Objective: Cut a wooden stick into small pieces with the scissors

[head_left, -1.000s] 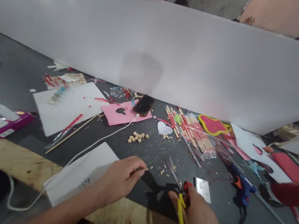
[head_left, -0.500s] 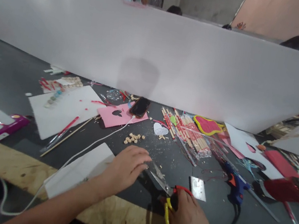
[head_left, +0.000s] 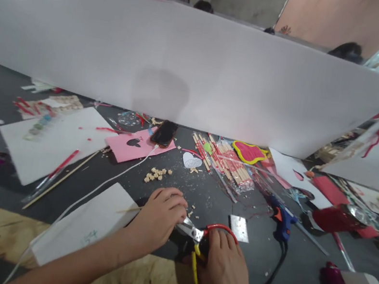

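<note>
My right hand (head_left: 226,266) grips scissors (head_left: 196,234) with one red and one yellow handle loop. Their blades point left, and the tips disappear at the fingers of my left hand (head_left: 163,218). That hand is closed, fingers curled together. From behind it a thin wooden stick (head_left: 128,209) pokes out to the left over a white paper sheet (head_left: 82,231); its other end is hidden by the hand. Just beyond lies a pile of small cut wooden pieces (head_left: 157,174), with a few more bits scattered near the blades.
A phone (head_left: 164,133) with a white cable rests on pink paper (head_left: 120,147). Patterned sticks (head_left: 232,162), a metal plate (head_left: 239,228), a blue glue gun (head_left: 284,220) and a red can (head_left: 339,217) lie to the right. A white board (head_left: 188,63) stands behind.
My left hand's fingers have curled in, and a thin stick now shows behind it. The scissor blades have come closer to those fingers. The view has swung right.
</note>
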`<state>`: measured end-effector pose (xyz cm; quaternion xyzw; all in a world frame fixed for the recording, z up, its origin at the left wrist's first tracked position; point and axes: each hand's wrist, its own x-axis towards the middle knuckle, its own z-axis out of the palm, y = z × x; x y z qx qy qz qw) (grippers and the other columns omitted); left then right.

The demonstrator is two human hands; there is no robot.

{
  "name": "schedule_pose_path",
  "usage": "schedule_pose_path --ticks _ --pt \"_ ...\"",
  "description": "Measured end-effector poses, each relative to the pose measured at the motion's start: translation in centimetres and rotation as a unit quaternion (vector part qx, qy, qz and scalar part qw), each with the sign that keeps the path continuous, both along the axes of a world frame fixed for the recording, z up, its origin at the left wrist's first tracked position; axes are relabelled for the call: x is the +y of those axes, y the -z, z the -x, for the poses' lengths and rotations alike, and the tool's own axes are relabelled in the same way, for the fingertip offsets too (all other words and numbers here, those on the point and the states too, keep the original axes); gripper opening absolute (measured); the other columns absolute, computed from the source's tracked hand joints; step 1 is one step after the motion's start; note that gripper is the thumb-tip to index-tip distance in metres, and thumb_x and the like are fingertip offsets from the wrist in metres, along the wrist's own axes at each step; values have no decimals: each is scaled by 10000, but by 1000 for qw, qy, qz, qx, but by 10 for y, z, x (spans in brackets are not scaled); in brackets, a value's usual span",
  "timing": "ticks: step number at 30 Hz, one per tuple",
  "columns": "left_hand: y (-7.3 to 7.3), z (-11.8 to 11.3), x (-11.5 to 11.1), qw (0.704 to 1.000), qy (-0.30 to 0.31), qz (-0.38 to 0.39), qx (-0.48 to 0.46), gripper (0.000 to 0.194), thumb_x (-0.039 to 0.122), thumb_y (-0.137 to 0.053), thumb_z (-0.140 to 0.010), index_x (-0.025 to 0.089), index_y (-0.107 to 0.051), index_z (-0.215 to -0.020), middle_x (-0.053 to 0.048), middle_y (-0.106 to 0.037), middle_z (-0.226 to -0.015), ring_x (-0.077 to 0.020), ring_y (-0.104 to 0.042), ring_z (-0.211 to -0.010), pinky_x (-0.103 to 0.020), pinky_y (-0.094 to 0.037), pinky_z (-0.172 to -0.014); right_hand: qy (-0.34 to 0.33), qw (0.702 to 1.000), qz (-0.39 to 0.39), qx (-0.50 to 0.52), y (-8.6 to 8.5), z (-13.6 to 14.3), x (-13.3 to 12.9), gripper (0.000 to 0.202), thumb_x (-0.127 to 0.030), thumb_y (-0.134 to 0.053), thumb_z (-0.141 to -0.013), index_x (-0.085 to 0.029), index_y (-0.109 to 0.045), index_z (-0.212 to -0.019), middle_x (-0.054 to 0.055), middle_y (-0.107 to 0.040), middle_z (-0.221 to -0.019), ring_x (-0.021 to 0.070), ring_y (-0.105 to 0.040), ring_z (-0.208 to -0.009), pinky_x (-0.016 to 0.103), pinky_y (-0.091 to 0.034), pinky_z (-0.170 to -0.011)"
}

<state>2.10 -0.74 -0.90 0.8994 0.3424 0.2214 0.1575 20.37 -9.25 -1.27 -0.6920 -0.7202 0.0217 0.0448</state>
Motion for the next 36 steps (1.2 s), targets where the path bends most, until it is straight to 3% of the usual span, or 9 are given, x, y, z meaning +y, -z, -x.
schedule_pose_path --ticks 7,11,13,16,19,21,24,27,36 --pt "-8 0 -2 999 27 -26 0 196 66 -471 -763 205 -598 -818 -38 -619 -963 -260 -395 -1117 -450 -267 -945 -43 999 -16 17 -1 -2 3 466 -332 -675 -615 -177 -526 -1029 89 -565 -1003 278 -470 -975 400 -381 -854" --pt "-19 5 -1 993 -18 47 -107 182 143 -437 -831 202 -597 -768 -37 -621 -856 -210 -477 -970 -375 -335 -893 -55 997 -45 30 6 -9 4 386 -313 -648 -650 -189 -539 -998 87 -573 -1000 269 -475 -976 396 -402 -843" --pt "-23 9 -3 970 -71 132 -191 175 219 -446 -852 196 -593 -759 -31 -599 -806 -182 -503 -859 -320 -378 -817 -47 996 -73 37 12 -18 6 361 -329 -640 -674 -182 -540 -988 96 -576 -1009 264 -485 -974 385 -418 -825" --pt "-24 14 -7 870 -167 317 -340 138 294 -499 -836 186 -580 -810 3 -552 -713 -130 -490 -675 -240 -388 -636 1 994 -97 57 20 -29 7 404 -450 -589 -722 -168 -531 -1005 113 -578 -1019 269 -510 -969 397 -434 -817" --pt "-18 11 -12 705 -156 481 -497 133 287 -609 -765 162 -563 -775 22 -546 -662 -86 -469 -593 -198 -371 -581 27 988 -95 115 21 -28 8 412 -481 -570 -730 -181 -516 -1007 107 -580 -1008 252 -543 -955 361 -464 -780" --pt "-13 7 -15 611 -143 553 -548 147 246 -667 -715 149 -569 -766 16 -563 -672 -72 -490 -606 -178 -380 -591 9 984 -90 156 18 -19 8 431 -470 -597 -706 -183 -508 -1014 105 -581 -1006 239 -565 -929 332 -481 -752" --pt "-11 1 -18 537 -131 601 -577 154 163 -702 -663 135 -587 -761 6 -582 -685 -63 -511 -600 -170 -393 -596 -24 978 -85 187 14 -2 6 473 -452 -631 -673 -181 -500 -1038 108 -582 -1022 237 -575 -934 328 -483 -772" --pt "-14 -2 -20 518 -130 612 -583 160 123 -706 -623 136 -588 -731 4 -590 -670 -71 -518 -580 -177 -398 -577 -25 980 -80 182 14 10 5 472 -421 -624 -682 -181 -489 -1065 116 -574 -1046 243 -570 -960 332 -487 -779" --pt "-9 -4 -24 521 -93 619 -580 120 178 -705 -662 152 -602 -718 -15 -611 -694 -117 -563 -659 -236 -429 -674 -23 985 -81 154 12 15 2 429 -399 -584 -715 -180 -470 -1066 113 -572 -1041 231 -583 -940 307 -503 -754"
